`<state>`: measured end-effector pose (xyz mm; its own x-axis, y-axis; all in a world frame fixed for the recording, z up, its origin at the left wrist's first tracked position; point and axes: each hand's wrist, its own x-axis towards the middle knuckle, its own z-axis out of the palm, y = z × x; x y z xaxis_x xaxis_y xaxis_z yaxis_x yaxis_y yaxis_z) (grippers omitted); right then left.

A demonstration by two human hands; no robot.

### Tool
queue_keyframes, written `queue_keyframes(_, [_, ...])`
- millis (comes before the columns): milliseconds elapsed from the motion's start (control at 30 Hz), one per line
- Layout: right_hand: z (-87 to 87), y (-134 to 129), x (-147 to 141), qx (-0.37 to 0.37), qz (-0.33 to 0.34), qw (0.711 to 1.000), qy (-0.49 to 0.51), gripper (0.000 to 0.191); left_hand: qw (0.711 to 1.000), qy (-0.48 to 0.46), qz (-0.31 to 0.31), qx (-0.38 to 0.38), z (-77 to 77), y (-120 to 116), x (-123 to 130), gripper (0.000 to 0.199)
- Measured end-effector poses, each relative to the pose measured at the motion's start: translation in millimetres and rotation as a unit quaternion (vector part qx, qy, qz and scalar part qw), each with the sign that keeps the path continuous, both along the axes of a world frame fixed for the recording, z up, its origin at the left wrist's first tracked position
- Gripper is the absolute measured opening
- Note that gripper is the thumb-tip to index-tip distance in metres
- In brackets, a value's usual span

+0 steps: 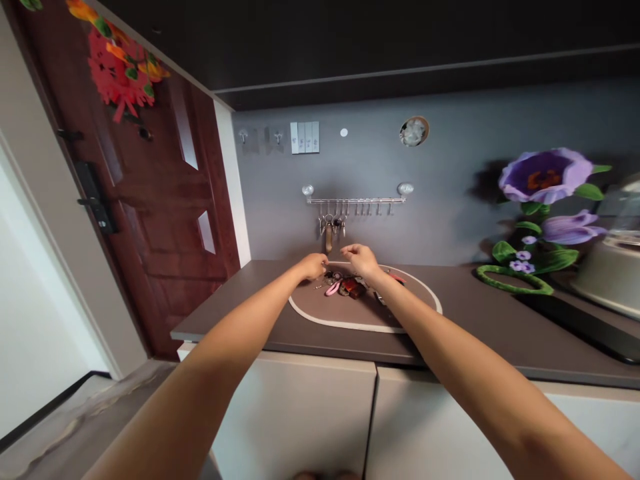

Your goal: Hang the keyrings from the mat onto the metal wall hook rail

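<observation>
My left hand (314,265) is closed above the left rim of an oval mat (350,325), its fingers pinched; what they hold is too small to name. To its right, my right hand (361,259) has curled fingers, with the fingertips pressed together and their contents unclear. Between and below the hands, a pink loop (333,288), a dark red item (353,287) and several small keys lie in a pile on the mat. Behind the hands, several keys (329,235) hang from the left hooks of a clear rail (357,201) on the wall.
The mat lies on a dark counter (280,337). Purple plush flowers (545,177) with a green base stand at the right, near a cream appliance (610,270) and a black flat object (585,327). A dark shelf (400,40) overhangs the counter; a red door (165,233) is left.
</observation>
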<state>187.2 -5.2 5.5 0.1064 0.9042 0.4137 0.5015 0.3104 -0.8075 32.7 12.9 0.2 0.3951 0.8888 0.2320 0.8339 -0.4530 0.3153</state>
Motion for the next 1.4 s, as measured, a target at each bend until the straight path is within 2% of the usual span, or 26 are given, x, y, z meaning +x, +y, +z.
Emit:
queue_keyframes(167, [-11.5, -10.8, 6.1, 0.029, -0.010, 0.988, -0.148, 0.021, 0.999, -0.043, -0.028, 0.007, -11.3, 9.0, -0.3, 0.024])
queue_keyframes(333, [-11.1, -10.8, 9.7, 0.033, -0.008, 0.974, -0.225, 0.023, 0.996, -0.029, -0.072, 0.042, -23.9, 18.7, -3.0, 0.019])
queue_keyframes(433, [-11.5, -7.1, 9.4, 0.032, -0.010, 0.967, -0.253, 0.024, 0.995, -0.006, -0.065, 0.072, -27.2, 21.2, -2.2, 0.017])
queue_keyframes(733, [-18.8, -0.9, 4.4, 0.030, 0.006, 0.956, -0.293, 0.024, 0.993, -0.018, -0.070, 0.098, -26.7, 18.7, -4.3, 0.015])
queue_keyframes(967, [-19.0, -0.3, 3.7, 0.036, 0.008, 0.952, -0.305, 0.020, 0.990, -0.043, -0.072, 0.109, -18.4, 11.8, -6.7, 0.017])
queue_keyframes(1200, [-17.6, -2.7, 1.4, 0.040, 0.022, 0.950, -0.308, 0.021, 0.982, -0.139, -0.074, 0.107, -6.4, 1.1, -4.9, 0.018])
queue_keyframes(1300, [-16.5, -4.1, 0.4, 0.055, 0.022, 0.953, -0.298, 0.022, 0.973, -0.211, -0.066, 0.068, -5.4, -0.2, -3.8, 0.016])
queue_keyframes(1400, [-15.7, -5.2, -0.4, 0.071, 0.023, 0.957, -0.279, 0.023, 0.951, -0.301, -0.070, 0.014, -7.0, 1.7, -2.4, 0.013])
